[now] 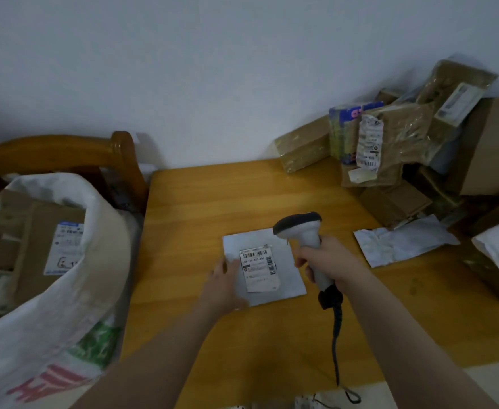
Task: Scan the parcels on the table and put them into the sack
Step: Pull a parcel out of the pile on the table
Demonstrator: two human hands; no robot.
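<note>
Now my right hand (327, 261) clenches a white pistol-grip barcode scanner (298, 228); my left hand (227, 283), flat, pins the thin white plastic mailer (289, 278) beneath it. Probably light, floppy, slick: pinch its edge.

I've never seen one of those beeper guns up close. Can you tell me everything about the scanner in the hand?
The scanner is gun-shaped, pale plastic by its look, with a dark cap on its head. The right hand grips its handle and holds it upright above the far right corner of the white parcel. A dark cable hangs from the handle's bottom and trails to the near edge of the table.
</note>
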